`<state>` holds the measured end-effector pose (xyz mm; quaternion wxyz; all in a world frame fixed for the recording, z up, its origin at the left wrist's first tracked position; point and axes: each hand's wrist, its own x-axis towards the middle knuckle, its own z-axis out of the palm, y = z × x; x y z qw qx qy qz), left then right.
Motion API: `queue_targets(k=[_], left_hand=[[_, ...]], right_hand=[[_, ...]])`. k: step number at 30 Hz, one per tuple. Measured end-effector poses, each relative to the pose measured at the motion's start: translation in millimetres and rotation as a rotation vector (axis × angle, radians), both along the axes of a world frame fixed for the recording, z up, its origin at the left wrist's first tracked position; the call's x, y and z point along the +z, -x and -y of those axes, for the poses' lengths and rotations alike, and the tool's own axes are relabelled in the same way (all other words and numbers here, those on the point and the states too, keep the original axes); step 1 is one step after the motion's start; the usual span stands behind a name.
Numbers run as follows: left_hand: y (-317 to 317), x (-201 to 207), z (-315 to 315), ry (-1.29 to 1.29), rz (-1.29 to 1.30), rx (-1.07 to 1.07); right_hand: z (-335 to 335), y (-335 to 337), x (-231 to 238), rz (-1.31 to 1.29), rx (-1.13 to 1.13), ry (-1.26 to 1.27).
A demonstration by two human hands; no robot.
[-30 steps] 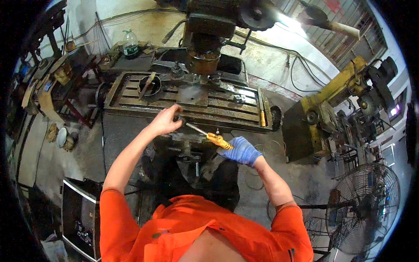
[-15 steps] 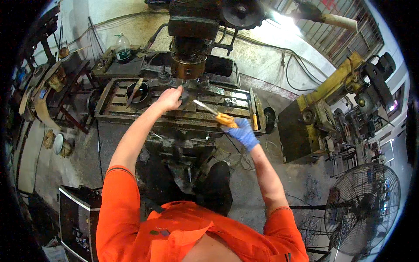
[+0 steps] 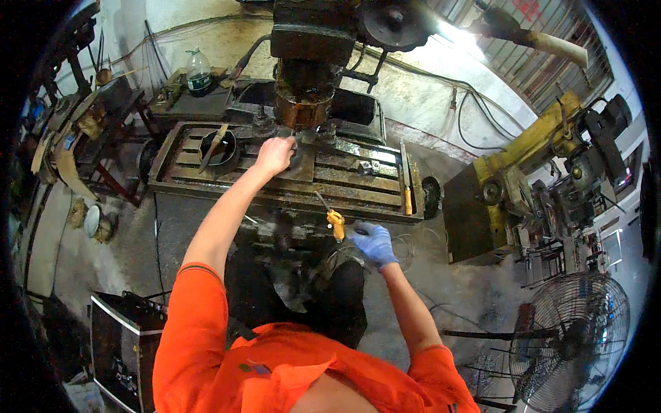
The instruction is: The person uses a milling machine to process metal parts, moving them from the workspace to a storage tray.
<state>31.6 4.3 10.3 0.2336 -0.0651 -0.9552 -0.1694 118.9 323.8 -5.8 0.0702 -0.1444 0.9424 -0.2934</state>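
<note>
My bare left hand is closed just below the spindle head of a milling machine, over its slotted table. What its fingers grip, if anything, is hidden. In front of the table's near edge is a yellow air blow gun, its thin metal nozzle pointing up and left. Beside it, my right hand in a blue glove has its fingers stretched toward the handle, with a small gap showing between them.
On the table stand a dark round pan with a brush across it, a small metal block and a yellow-handled file. A yellow-green machine and a black fan stand at right. A dark cabinet is at lower left.
My right hand has drawn back toward me and let go of the blow gun, which has dropped lower in front of the table. My left hand stays under the spindle.
</note>
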Motion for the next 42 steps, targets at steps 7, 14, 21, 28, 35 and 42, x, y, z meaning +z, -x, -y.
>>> queue_targets(k=[7,14,21,28,35,42], left_hand=[[20,-6,-13,-0.031,0.014,0.245],[18,4,-10,-0.056,0.081,0.394],[22,2,-11,-0.079,0.073,0.395],[26,7,-6,-0.128,0.185,0.317],[26,2,0,-0.220,0.110,0.352],[25,9,-4,-0.232,0.181,0.361]], right_hand=[[-69,5,40,0.046,-0.140,0.352],[-111,80,292,-0.893,-0.017,0.465],[-61,53,397,-0.896,0.491,1.129],[-37,15,261,-1.137,0.301,1.045],[-34,19,292,-1.067,0.186,1.014],[-37,23,257,-1.150,0.169,1.035]])
